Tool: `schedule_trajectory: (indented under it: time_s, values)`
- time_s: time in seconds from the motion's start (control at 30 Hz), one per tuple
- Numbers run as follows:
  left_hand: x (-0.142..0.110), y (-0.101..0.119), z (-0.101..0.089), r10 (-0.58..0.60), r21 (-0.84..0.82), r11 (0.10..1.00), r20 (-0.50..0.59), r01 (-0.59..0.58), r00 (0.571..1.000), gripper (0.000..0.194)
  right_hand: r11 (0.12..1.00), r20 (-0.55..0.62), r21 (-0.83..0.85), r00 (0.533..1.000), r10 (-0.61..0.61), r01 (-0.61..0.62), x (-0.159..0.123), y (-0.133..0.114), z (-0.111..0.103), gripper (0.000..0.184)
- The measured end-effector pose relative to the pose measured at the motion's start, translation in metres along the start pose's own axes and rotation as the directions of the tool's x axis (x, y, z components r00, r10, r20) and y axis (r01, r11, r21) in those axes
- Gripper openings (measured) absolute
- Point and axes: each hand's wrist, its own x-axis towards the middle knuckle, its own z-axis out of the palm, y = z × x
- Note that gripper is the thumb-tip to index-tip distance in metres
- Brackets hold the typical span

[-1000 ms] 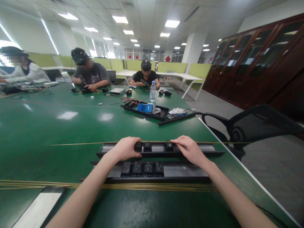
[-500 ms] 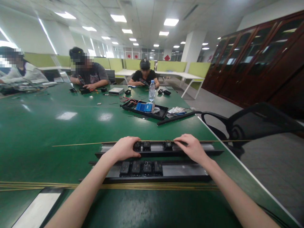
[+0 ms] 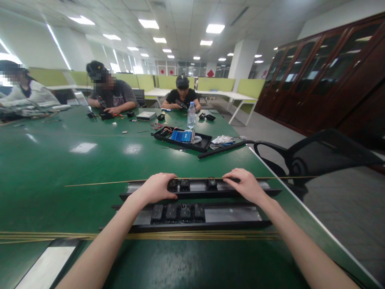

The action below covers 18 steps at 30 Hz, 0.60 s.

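A long black channel [image 3: 210, 195] with a pale inner floor lies crosswise in front of me, with several black blocks [image 3: 184, 184] in it. My left hand [image 3: 159, 186] grips this channel across its width, thumb at the near wall and fingers over the far side. Along the far edge runs a thin brass-coloured rod [image 3: 99, 184], jutting out past both ends. Thumb and index finger of my right hand [image 3: 243, 184] pinch the rod, right of the separate block [image 3: 212, 184]. Nearer to me is a second black channel [image 3: 231, 213], holding a row of several black blocks [image 3: 171, 212].
Several brass rods [image 3: 210, 235] lie along the table's near part, by a white-and-black panel [image 3: 48, 265]. Beyond are a black tray [image 3: 204, 143], a black strip [image 3: 225, 150], gloves [image 3: 222, 141] and a water bottle [image 3: 191, 115]. Three people work across the table; a chair [image 3: 325, 150] stands right.
My right hand has slid slightly to the right along the rod, its fingertips now farther from the separate block. My left hand keeps its grip on the channel.
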Motion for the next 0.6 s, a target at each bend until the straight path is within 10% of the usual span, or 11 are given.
schedule_trajectory:
  time_s: [0.6]
  values:
    - [0.002,-0.003,0.002,0.009,0.013,1.000,-0.004,-0.009,1.000,0.062,0.999,0.053,0.027,0.998,0.038,-0.040,-0.002,0.012,-0.009,0.018]
